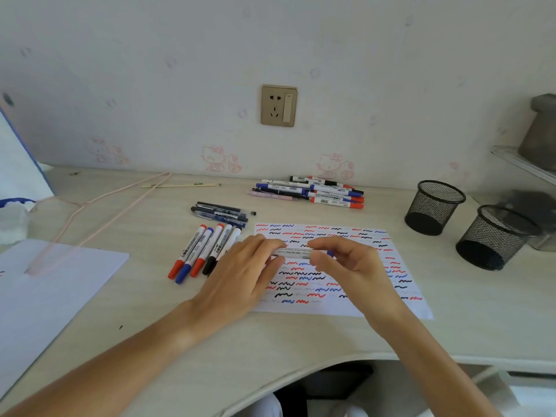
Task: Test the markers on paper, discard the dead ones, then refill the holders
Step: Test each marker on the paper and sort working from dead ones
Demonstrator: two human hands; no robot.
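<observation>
My left hand (240,275) and my right hand (349,266) both grip one white marker with a blue end (296,252), held level just above the test paper (400,299), which is covered in red, blue and black squiggles. A row of several capped markers (204,251) lies to the left of the paper. Several dark pens (222,213) lie behind that row. A bigger pile of markers (316,191) lies near the wall. Two black mesh holders (433,207) (496,237) stand on the right, and I see nothing in them.
A blank white sheet (45,296) lies at the left with a pink wire hanger (90,212) over it. A ruler (180,185) lies near the wall. A wall socket (279,105) is above the desk. A shelf with a grey object (538,136) is at the right.
</observation>
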